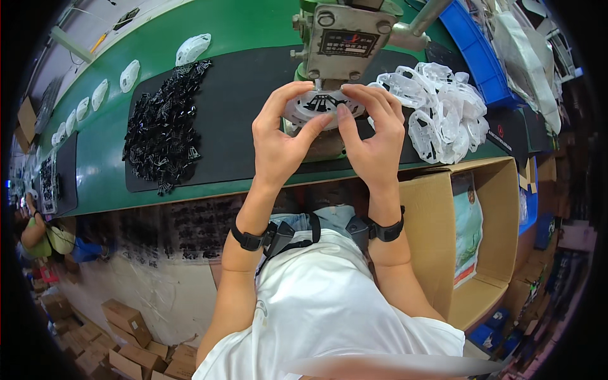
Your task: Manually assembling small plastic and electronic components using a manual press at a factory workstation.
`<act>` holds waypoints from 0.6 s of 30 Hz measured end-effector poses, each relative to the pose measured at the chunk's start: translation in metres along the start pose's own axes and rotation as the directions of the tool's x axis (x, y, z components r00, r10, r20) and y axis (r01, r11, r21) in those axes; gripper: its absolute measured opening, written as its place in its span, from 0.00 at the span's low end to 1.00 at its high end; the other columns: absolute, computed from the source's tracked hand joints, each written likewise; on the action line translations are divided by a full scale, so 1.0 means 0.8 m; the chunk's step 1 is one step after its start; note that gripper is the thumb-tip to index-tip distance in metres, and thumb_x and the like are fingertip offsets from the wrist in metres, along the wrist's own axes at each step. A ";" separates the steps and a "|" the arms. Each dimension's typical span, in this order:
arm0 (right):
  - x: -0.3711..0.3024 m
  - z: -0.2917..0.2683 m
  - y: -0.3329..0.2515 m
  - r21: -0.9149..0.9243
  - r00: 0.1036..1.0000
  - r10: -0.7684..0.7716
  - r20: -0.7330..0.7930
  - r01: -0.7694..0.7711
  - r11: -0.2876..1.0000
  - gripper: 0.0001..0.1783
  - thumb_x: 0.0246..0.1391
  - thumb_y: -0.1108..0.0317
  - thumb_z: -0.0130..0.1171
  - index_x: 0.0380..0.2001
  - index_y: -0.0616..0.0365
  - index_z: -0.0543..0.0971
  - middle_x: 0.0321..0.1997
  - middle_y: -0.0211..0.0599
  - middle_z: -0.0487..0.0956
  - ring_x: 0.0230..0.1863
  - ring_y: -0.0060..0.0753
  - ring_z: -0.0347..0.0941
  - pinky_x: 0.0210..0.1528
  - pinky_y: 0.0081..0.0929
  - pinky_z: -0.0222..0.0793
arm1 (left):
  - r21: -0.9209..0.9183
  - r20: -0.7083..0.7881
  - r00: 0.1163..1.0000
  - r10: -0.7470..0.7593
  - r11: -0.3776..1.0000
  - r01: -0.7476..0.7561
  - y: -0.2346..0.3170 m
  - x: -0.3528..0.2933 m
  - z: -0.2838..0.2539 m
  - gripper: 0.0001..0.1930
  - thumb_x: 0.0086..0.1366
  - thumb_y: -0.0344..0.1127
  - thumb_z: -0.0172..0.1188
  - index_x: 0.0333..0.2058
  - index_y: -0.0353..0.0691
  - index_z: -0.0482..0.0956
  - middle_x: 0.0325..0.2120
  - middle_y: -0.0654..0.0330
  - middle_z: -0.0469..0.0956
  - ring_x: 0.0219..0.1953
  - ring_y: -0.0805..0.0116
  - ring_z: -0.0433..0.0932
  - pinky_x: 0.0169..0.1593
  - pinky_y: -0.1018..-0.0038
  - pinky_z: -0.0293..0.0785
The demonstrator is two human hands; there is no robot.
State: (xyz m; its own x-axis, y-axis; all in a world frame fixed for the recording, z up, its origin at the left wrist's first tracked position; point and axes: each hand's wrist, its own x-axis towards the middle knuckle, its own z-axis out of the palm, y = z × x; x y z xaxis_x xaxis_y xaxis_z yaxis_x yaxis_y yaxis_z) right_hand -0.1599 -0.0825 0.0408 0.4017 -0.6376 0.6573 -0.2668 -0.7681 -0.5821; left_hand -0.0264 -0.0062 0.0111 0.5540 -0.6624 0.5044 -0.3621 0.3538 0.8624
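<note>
White plastic shell [300, 111]: my left hand [280, 143] and right hand [375, 140] clamp its rim; I'd guess light, stiff, best held there.

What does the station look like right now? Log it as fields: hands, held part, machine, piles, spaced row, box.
Left hand: holds the left side of the white plastic part
Right hand: holds its right side
Held part: rounded, black showing in its middle
Machine: metal press, directly above the part
Left pile: black parts on the dark mat
Right pile: loose white parts
Spaced row: white pieces along the green bench, left
Box: open cardboard box, right of the person
</note>
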 end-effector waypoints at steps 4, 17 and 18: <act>-0.001 0.000 -0.002 -0.043 0.999 -0.041 -0.008 0.041 0.998 0.14 0.48 0.69 0.63 0.41 0.57 0.82 0.45 0.35 0.81 0.48 0.41 0.72 0.54 0.37 0.63 | -0.181 0.016 0.994 -0.106 0.978 0.107 -0.006 -0.003 -0.001 0.22 0.51 0.29 0.72 0.45 0.34 0.77 0.41 0.57 0.80 0.44 0.69 0.79 0.49 0.74 0.74; 0.197 -0.272 0.144 0.469 0.843 -0.045 -0.535 0.341 0.815 0.20 0.47 0.67 0.62 0.44 0.62 0.76 0.40 0.39 0.77 0.45 0.34 0.71 0.51 0.28 0.60 | -0.287 0.119 0.982 -0.145 0.942 0.173 -0.017 0.002 -0.005 0.22 0.51 0.33 0.74 0.43 0.35 0.76 0.38 0.61 0.79 0.40 0.74 0.77 0.46 0.77 0.74; 0.222 -0.353 0.201 0.471 0.845 -0.059 -0.531 0.352 0.809 0.21 0.46 0.64 0.63 0.43 0.61 0.76 0.40 0.39 0.76 0.45 0.34 0.71 0.53 0.29 0.57 | -0.327 0.140 0.981 -0.138 0.928 0.177 -0.017 0.004 0.001 0.22 0.51 0.32 0.74 0.43 0.35 0.76 0.38 0.61 0.79 0.40 0.75 0.77 0.46 0.77 0.73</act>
State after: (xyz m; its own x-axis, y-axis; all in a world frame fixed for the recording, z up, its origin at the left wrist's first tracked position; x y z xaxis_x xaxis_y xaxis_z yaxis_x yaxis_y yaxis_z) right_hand -0.3785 -0.3358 0.1992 -0.1097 -0.5249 0.8441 0.3388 -0.8181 -0.4647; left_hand -0.0206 -0.0134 0.0010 0.4883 -0.7906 0.3696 0.0071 0.4271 0.9042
